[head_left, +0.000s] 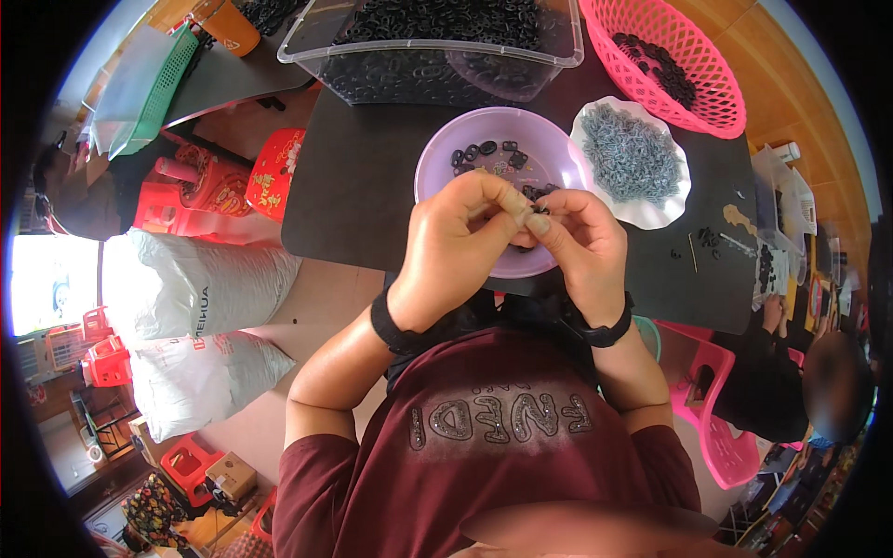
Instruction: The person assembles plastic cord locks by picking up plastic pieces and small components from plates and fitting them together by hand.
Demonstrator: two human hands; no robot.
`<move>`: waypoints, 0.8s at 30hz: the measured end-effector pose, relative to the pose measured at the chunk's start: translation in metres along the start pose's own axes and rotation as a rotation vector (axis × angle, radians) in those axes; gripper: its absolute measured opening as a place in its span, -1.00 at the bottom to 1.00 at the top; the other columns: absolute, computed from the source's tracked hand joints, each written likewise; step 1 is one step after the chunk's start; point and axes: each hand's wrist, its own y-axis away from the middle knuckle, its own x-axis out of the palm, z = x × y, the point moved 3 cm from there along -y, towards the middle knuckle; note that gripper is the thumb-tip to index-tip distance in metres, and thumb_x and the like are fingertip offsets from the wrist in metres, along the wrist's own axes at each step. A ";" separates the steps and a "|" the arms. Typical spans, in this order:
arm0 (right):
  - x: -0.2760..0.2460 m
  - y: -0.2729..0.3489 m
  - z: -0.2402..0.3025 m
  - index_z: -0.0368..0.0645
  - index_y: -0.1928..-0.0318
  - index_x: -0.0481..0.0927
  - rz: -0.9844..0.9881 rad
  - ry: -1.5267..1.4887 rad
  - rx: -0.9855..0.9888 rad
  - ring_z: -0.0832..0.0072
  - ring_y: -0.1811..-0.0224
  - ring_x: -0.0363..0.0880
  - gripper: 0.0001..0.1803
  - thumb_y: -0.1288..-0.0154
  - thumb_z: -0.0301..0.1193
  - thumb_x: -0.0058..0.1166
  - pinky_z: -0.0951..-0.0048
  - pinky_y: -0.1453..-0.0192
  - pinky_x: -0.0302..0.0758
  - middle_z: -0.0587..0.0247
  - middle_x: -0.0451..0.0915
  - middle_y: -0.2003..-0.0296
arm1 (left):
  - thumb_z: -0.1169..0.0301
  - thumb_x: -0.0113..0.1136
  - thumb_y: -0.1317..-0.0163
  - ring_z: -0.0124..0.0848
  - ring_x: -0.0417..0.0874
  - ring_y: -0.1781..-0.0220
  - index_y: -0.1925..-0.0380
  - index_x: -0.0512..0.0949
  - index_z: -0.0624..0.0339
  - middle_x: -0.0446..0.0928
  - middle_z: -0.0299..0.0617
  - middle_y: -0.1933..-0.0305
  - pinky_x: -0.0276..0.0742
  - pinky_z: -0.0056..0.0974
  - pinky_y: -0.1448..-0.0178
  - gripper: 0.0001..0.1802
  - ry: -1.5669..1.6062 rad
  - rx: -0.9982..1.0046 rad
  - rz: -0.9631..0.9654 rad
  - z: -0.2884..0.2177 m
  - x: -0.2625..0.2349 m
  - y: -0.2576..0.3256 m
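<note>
Purple bowl [446, 158] of small black parts sits under my hands; left hand [456, 246] and right hand [581, 246] pinch together on something tiny, unidentifiable; white dish [672, 200] of grey pieces beside.

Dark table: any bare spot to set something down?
Free: the dark table left of the purple bowl, below the clear bin. Crowded: right, where white dish, pink basket and scattered black bits pack in; both hands cover the bowl's near rim.
</note>
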 end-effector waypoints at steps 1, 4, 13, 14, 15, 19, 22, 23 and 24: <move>-0.002 0.000 0.000 -0.33 0.06 0.53 0.003 -0.010 -0.002 0.54 0.21 0.67 -0.79 -0.33 -0.57 0.20 0.52 0.10 0.61 0.16 0.66 0.20 | 0.69 0.11 -0.27 -0.46 0.72 0.29 0.25 0.53 0.37 0.65 -0.16 0.30 0.65 -0.39 0.16 -0.92 -0.006 0.000 0.001 -0.003 -0.004 -0.003; -0.011 -0.001 0.003 -0.32 0.09 0.53 -0.006 -0.040 0.015 0.51 0.21 0.67 -0.82 -0.33 -0.58 0.19 0.52 0.09 0.61 0.13 0.66 0.18 | 0.63 0.14 -0.29 -0.48 0.71 0.26 0.14 0.57 0.38 0.66 -0.17 0.31 0.64 -0.41 0.20 -0.84 -0.361 0.109 0.001 -0.022 -0.027 -0.031; -0.028 0.004 0.010 -0.31 0.11 0.54 -0.030 -0.037 -0.039 0.39 0.23 0.68 -0.85 -0.32 -0.61 0.14 0.42 0.12 0.63 0.09 0.65 0.21 | 0.45 0.18 -0.10 0.05 0.63 0.18 0.18 0.63 0.28 0.63 0.11 0.26 0.56 -0.04 0.04 -0.74 -1.456 0.296 0.520 0.001 -0.022 -0.113; -0.031 0.005 0.009 -0.32 0.09 0.56 -0.032 -0.016 -0.044 0.41 0.24 0.68 -0.83 -0.32 -0.61 0.15 0.44 0.12 0.62 0.12 0.66 0.22 | 0.48 0.18 -0.11 0.01 0.65 0.15 0.22 0.63 0.29 0.63 0.08 0.28 0.55 -0.03 0.05 -0.78 -1.467 0.286 0.542 0.005 -0.020 -0.114; -0.033 0.006 0.010 -0.32 0.09 0.56 -0.038 -0.020 -0.044 0.41 0.24 0.68 -0.83 -0.32 -0.61 0.15 0.44 0.12 0.62 0.12 0.66 0.22 | 0.48 0.18 -0.11 0.01 0.65 0.15 0.22 0.63 0.29 0.63 0.08 0.28 0.55 -0.03 0.05 -0.78 -1.469 0.286 0.550 0.006 -0.018 -0.114; -0.041 0.007 0.009 -0.36 0.02 0.58 -0.043 -0.030 -0.011 0.54 0.25 0.67 -0.76 -0.32 -0.61 0.18 0.53 0.08 0.62 0.21 0.67 0.29 | 0.53 0.22 -0.04 -0.01 0.65 0.19 0.30 0.59 0.31 0.63 0.07 0.29 0.56 -0.06 0.08 -0.82 -1.460 0.338 0.590 0.009 -0.015 -0.108; -0.044 0.006 0.007 -0.37 -0.01 0.58 -0.053 -0.040 0.007 0.56 0.26 0.67 -0.75 -0.32 -0.61 0.18 0.55 0.10 0.61 0.22 0.67 0.30 | 0.56 0.24 -0.03 -0.08 0.67 0.27 0.31 0.59 0.33 0.63 0.03 0.31 0.58 -0.13 0.15 -0.82 -1.299 0.254 0.612 -0.007 -0.009 -0.101; -0.046 0.006 0.007 -0.37 -0.02 0.57 -0.073 -0.043 0.023 0.57 0.27 0.66 -0.74 -0.32 -0.61 0.17 0.56 0.11 0.60 0.24 0.66 0.30 | 0.57 0.25 -0.04 -0.15 0.68 0.33 0.28 0.59 0.33 0.64 -0.01 0.33 0.59 -0.17 0.20 -0.81 -1.191 0.141 0.657 -0.017 -0.003 -0.098; -0.044 0.006 0.008 -0.37 -0.02 0.57 -0.080 -0.049 0.025 0.57 0.27 0.66 -0.74 -0.32 -0.61 0.17 0.56 0.11 0.60 0.24 0.66 0.30 | 0.56 0.26 -0.08 -0.27 0.67 0.36 0.23 0.60 0.34 0.64 -0.06 0.34 0.58 -0.23 0.25 -0.79 -0.941 -0.028 0.600 -0.034 -0.002 -0.094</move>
